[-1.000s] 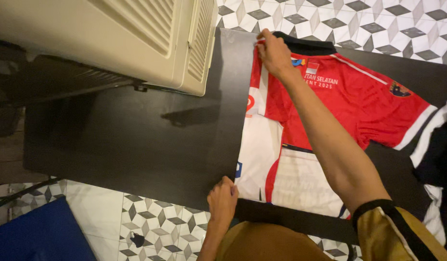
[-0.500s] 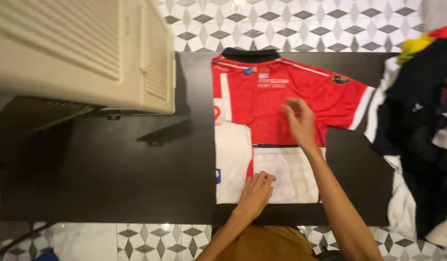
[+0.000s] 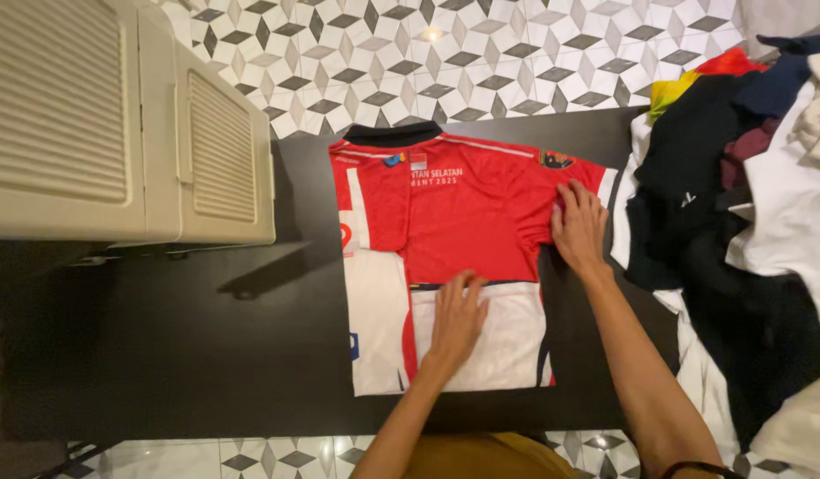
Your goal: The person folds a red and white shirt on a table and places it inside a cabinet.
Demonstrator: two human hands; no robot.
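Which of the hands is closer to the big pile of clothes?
The right hand. It rests on the red sleeve of the jersey, just beside the pile of clothes. The left hand lies flat on the jersey's middle, farther away.

Cut off by the left and top edges: the cream louvred cabinet point(image 3: 117, 124), only its near corner and two slatted faces in view. Running out past the right edge and the bottom: the heap of clothes point(image 3: 747, 204) (black, white, dark red, a bit of yellow), single pieces not to be told apart. Covered by the left hand point(image 3: 457, 321): part of the white lower half of the red and white jersey point(image 3: 463, 213). Hidden under the right hand point(image 3: 580, 226): the lower edge of the jersey's right sleeve. Too small to make out: the sleeve badge point(image 3: 557, 160). Lost in shadow: the left stretch of the black table point(image 3: 179, 355).
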